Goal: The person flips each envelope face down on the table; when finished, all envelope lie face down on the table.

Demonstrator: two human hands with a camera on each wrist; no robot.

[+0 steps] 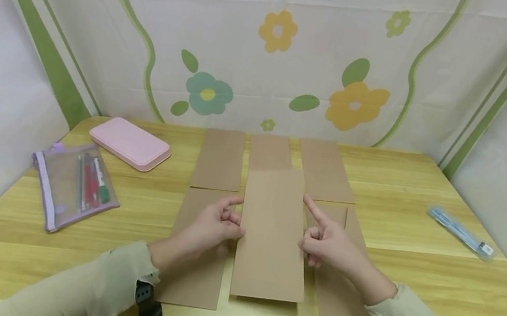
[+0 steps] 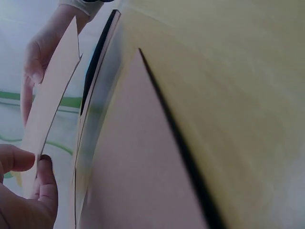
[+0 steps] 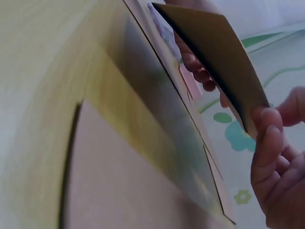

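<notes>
Both hands hold up a long brown kraft-paper card (image 1: 273,234) above the table, upright lengthwise in the head view. My left hand (image 1: 214,224) pinches its left edge between thumb and fingers. On the opposite edge, my right hand (image 1: 335,241) grips with the thumb and curled fingers, its index finger stretched along the side. A thin second layer shows at the held card's edge in the left wrist view. Similar brown cards lie around it: a back left one (image 1: 219,161), a back middle one (image 1: 270,152) partly covered, a back right one (image 1: 327,170), a front left one (image 1: 192,282) and a front right one (image 1: 345,302).
At the left stand a pink case (image 1: 130,143) and a purple-edged see-through pouch (image 1: 61,176) with several pens. A slim light-blue pack (image 1: 460,231) lies far right. A flowered white curtain (image 1: 236,21) hangs behind the wooden table (image 1: 415,274).
</notes>
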